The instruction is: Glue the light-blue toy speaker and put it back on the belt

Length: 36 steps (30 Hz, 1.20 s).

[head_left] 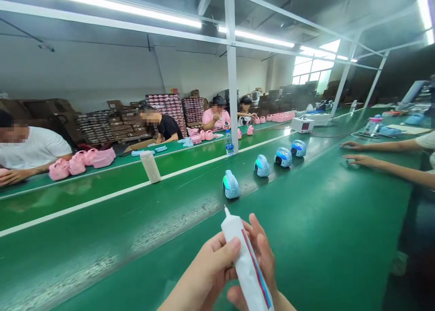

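White glue tube (245, 261) in closed grip of left hand (207, 270) and right hand (263, 261), label writing unreadable.

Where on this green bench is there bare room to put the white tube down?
Bare green surface lies right of both hands, left hand and right hand, which hold the white tube, up to the co-worker's forearms. Left of the blue toy, the belt is bare up to the beige bottle. Crowded: the blue-toy row and the pink parts opposite.
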Tool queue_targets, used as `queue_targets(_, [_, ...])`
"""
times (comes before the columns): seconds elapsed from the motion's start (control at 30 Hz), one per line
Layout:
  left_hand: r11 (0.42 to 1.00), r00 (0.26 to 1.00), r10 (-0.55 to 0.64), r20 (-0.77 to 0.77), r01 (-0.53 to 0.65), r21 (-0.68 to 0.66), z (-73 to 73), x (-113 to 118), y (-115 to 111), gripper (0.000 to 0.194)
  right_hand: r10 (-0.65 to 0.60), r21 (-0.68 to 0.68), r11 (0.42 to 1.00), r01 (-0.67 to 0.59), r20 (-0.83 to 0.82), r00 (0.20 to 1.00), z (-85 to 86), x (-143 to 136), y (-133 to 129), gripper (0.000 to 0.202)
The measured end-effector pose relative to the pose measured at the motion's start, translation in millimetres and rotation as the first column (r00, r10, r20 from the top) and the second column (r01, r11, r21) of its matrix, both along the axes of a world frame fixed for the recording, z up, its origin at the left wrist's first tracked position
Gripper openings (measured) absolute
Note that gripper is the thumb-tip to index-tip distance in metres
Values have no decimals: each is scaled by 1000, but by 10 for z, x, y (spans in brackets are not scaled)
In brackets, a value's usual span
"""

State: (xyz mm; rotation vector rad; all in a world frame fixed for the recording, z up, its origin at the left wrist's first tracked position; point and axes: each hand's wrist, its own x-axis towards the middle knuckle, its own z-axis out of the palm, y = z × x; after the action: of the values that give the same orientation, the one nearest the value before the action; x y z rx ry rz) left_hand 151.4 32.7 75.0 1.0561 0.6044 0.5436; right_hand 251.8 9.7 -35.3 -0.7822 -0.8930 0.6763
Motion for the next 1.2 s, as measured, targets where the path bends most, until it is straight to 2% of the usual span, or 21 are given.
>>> queue_targets(0.1, [991, 992, -92, -86, 99, 84, -114, -46, 59, 59, -263, 287, 939, 187, 253, 931, 96, -10, -57, 55])
queue_targets(0.17, [976, 965, -175, -194, 196, 93, -269, -172, 135, 64, -325, 327, 919, 221, 309, 894, 128, 18, -56, 50])
queue_targets(0.2, [968, 939, -215, -267, 242, 71, -367, -252, 182, 66, -269, 259, 943, 209, 224, 937, 128, 44, -38, 51])
queue_targets(0.23, [969, 908, -208, -363, 243, 52, -471, -334, 236, 66, -185, 165, 971, 173, 61, 981, 120, 78, -10, 52])
queue_targets(0.27, [972, 873, -172, -456, 226, 67, -573, -409, 297, 65, -95, 76, 991, 106, -141, 986, 104, 121, 25, 52])
queue_targets(0.3, [972, 847, -119, -518, 206, 114, -662, -469, 367, 63, -13, 8, 1000, 16, -344, 939, 85, 172, 62, 51])
queue_targets(0.37, [937, 798, -25, -602, 229, 264, -764, -514, 541, 56, 104, -52, 982, -181, -655, 749, 44, 289, 126, 45])
queue_targets(0.4, [885, 769, 38, -638, 270, 378, -768, -489, 650, 51, 130, -54, 968, -246, -729, 672, 27, 345, 149, 41])
queue_targets(0.43, [797, 730, 117, -673, 335, 502, -741, -430, 776, 45, 143, -54, 955, -290, -777, 614, 15, 394, 164, 39])
queue_targets(0.47, [643, 683, 243, -688, 418, 642, -690, -338, 922, 40, 155, -46, 940, -339, -826, 541, 7, 432, 174, 36])
queue_targets(0.5, [556, 658, 323, -680, 450, 699, -625, -216, 1086, 36, 162, -34, 924, -381, -868, 470, 3, 456, 180, 32])
queue_targets(0.6, [375, 615, 480, -626, 501, 780, -445, 266, 1643, 43, 177, 9, 883, -470, -932, 315, -11, 431, 200, 28])
queue_targets(0.67, [237, 611, 499, -615, 587, 774, -396, 601, 1982, 49, 196, 32, 856, -516, -944, 267, -50, 351, 222, 33])
queue_targets(0.73, [111, 608, 471, -639, 678, 727, -391, 864, 2222, 41, 218, 39, 832, -553, -940, 262, -116, 259, 240, 40])
queue_targets(0.83, [-6, 576, 471, -668, 759, 651, -381, 1008, 2378, 20, 250, 32, 830, -558, -914, 320, -180, 196, 239, 46])
queue_targets(0.9, [-30, 552, 500, -667, 781, 624, -347, 915, 2377, 16, 267, 47, 862, -505, -889, 372, -91, 254, 235, 50])
queue_targets(0.97, [-13, 533, 533, -657, 782, 623, -296, 703, 2313, 14, 289, 94, 908, -409, -846, 447, 175, 401, 278, 55])
queue_targets(1.03, [56, 506, 559, -657, 768, 639, -240, 427, 2194, 13, 358, 171, 925, -340, -696, 623, 584, 632, 431, 60])
queue_targets(1.07, [105, 489, 564, -665, 756, 645, -214, 281, 2118, 16, 362, 194, 929, -316, -661, 657, 802, 772, 556, 65])
queue_targets(1.13, [202, 462, 558, -689, 729, 654, -173, -7, 1940, 26, 357, 202, 933, -298, -628, 692, 1153, 1056, 860, 57])
queue_targets(1.2, [278, 452, 538, -712, 702, 655, -161, -283, 1733, 32, 324, 173, 945, -277, -606, 726, 1286, 1249, 1116, 42])
